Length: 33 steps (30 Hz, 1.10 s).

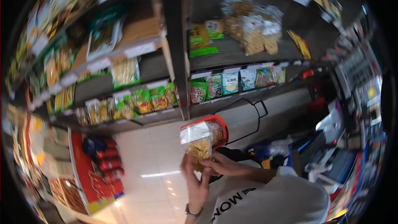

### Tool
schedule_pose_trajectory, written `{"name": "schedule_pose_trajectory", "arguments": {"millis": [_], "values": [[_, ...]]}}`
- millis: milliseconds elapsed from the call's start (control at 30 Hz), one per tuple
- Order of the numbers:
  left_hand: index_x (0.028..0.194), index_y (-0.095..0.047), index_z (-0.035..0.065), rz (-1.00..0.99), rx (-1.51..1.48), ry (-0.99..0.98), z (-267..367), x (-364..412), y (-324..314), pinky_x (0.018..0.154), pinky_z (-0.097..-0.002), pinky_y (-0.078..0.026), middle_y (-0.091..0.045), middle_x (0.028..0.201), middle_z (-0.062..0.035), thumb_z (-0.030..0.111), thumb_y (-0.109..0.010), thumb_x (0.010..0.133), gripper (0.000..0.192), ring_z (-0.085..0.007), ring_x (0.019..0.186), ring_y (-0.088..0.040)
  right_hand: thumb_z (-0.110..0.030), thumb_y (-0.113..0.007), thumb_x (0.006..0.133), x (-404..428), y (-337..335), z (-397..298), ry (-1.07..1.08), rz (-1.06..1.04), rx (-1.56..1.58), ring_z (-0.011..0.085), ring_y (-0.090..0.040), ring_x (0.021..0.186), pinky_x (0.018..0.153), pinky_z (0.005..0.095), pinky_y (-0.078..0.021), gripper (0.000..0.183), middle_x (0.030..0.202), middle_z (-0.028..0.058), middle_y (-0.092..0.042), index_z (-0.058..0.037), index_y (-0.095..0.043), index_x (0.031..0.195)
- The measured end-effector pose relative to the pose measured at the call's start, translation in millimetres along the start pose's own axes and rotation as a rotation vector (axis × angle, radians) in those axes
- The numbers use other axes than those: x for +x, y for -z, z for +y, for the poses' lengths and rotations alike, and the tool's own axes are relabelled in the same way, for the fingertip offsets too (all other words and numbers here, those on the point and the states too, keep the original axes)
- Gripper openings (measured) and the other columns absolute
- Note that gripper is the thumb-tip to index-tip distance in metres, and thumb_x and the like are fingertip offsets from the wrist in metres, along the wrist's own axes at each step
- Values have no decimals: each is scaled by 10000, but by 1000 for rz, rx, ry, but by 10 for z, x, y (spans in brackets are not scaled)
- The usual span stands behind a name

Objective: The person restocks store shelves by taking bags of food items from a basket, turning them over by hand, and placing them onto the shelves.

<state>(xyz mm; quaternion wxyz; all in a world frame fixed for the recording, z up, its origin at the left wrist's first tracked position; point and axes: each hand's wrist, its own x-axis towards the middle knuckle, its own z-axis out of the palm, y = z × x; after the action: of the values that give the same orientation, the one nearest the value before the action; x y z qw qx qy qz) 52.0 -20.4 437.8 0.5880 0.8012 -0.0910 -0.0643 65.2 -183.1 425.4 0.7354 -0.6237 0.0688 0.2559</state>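
My left hand (196, 180), with a watch at the wrist, and my right hand (222, 164) hold the lower part of a clear plastic bag of yellowish dried food (199, 149) between them. The bag's upper part carries a wide pale label. Just beyond the bag, and partly covered by it, stands a red plastic shopping basket (225, 130) with a similar bag inside. Its thin black handle (259, 112) reaches out to the right.
Ahead, shelves hold bagged dried goods (256, 34) and a lower row of green and blue packets (230, 83). A dark upright post (175, 46) divides them. At left is a red display (81, 168) with red packages; at right, a counter with a keyboard (311, 151).
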Motion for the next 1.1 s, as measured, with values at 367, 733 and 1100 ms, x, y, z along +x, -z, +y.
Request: {"name": "schedule_pose_trajectory", "arguments": {"millis": [367, 733, 1100], "values": [[1406, -432, -12, -177, -929, 267, 768, 611, -556, 1037, -375, -466, -564, 1338, -136, 111, -615, 988, 472, -234, 1212, -573, -180, -739, 862, -991, 324, -783, 607, 718, -781, 389, -384, 1262, 1050, 469, -358, 744, 1391, 191, -444, -16, -373, 1489], [1373, -450, -25, -355, -808, 183, 1333, 1278, -1898, 1028, -328, -444, -591, 1304, -121, 135, -648, 989, 462, -176, 1182, -565, -92, -865, 776, -1254, 1960, -957, 518, 721, -181, 170, -577, 1079, 940, 331, -455, 818, 1219, 83, -593, -35, -418, 1459], [1296, -470, -34, -319, -327, 99, 1282, 2159, -3777, 907, -306, -529, -633, 1202, -131, 69, -694, 943, 431, -178, 1080, -639, -192, -862, 801, -1018, 4146, -596, 541, 735, -166, 195, -627, 973, 858, 335, -534, 719, 1119, 139, -647, 6, -500, 1390]]}}
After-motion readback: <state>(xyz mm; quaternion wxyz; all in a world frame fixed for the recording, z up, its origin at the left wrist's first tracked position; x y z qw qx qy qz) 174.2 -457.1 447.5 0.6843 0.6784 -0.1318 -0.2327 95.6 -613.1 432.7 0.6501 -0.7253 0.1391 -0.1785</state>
